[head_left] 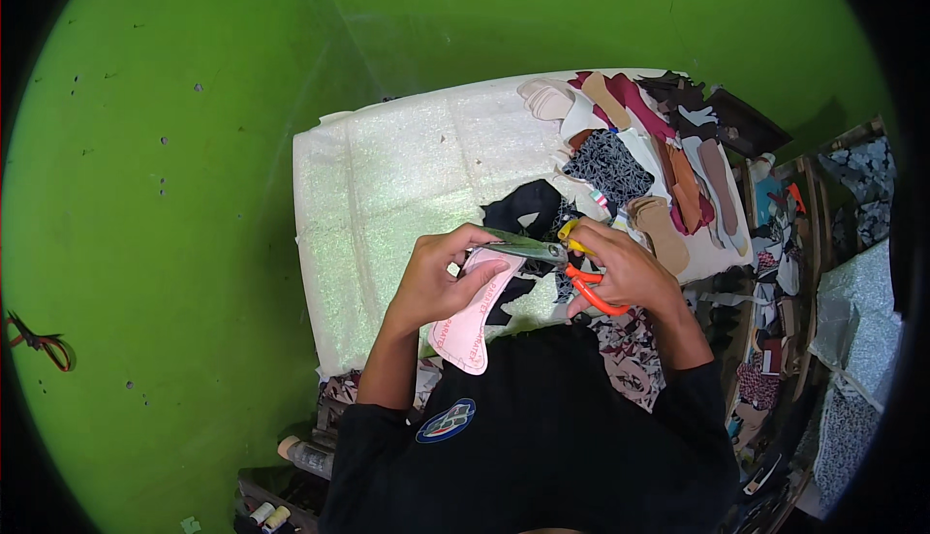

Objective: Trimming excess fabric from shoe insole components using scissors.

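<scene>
My left hand (pixel 449 272) pinches a pale pink insole-shaped piece (pixel 467 331) with red print, thumb on top. The piece hangs down toward my dark shirt. In my right hand (pixel 625 265) is a pair of scissors (pixel 530 248) with one yellow and one orange handle, my fingers in the loops. Its metal blades point left and lie at the upper end of the pink piece, by my left fingertips. How far the blades are apart I cannot make out. Black fabric scraps (pixel 523 206) lie on the table just beyond the blades.
A table under a whitish sheet (pixel 378 185) stands against green walls. Cut pieces in maroon, tan (pixel 662 234) and patterned grey (pixel 608 168) are piled at its right. Shelves crammed with scraps (pixel 765 311) stand further right. Thread spools (pixel 275 518) sit at lower left; other scissors (pixel 44 342) hang on the left wall.
</scene>
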{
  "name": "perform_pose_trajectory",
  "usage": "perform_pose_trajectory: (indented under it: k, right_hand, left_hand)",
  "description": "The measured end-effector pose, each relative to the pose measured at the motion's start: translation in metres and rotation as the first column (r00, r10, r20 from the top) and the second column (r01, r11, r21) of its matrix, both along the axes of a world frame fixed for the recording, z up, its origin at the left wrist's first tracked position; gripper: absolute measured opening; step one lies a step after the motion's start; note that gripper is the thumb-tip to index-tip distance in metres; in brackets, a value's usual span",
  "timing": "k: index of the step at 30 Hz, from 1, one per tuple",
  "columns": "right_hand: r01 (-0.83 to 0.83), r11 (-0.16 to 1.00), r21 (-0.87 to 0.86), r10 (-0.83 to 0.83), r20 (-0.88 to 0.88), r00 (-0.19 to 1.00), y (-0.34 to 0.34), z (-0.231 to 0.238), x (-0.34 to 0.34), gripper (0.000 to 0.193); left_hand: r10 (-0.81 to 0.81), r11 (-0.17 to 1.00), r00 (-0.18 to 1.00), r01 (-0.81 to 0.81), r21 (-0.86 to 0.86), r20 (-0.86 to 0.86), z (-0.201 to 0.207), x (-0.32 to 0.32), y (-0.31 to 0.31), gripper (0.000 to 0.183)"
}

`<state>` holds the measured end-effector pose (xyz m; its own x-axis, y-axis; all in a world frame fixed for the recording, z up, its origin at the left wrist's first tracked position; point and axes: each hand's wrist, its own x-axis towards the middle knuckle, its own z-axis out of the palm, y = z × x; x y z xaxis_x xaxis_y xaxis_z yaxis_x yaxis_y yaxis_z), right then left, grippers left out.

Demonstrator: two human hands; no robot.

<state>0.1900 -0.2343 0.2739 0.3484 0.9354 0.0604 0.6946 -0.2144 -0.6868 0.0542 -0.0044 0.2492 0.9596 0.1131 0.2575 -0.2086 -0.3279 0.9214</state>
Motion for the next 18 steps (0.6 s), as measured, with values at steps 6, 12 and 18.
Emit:
perform_pose_trajectory:
  k: [6, 12, 18]
  right_hand:
    - [0.062, 0.998, 0.007, -0.063, 0.059, 0.996, 0.019, -0.007, -0.018, 0.060]
    - [0.076, 0.995, 0.066, -0.059, -0.226, 0.972, 0.028, -0.047, -0.034, 0.053]
    - [0.262, 0.954, 0.146, -0.055, -0.774, 0.631, 0.036, -0.067, -0.051, 0.042]
  left_hand:
    - [-0.034, 0.999, 0.999, 0.034, 0.006, -0.024, 0.004, -0.010, 0.022, 0.021]
    - [-0.048, 0.997, 0.997, 0.043, -0.071, -0.066, 0.007, -0.018, 0.032, 0.018]
    - [-0.069, 0.995, 0.986, 0.057, -0.078, -0.150, 0.009, -0.023, 0.036, 0.020]
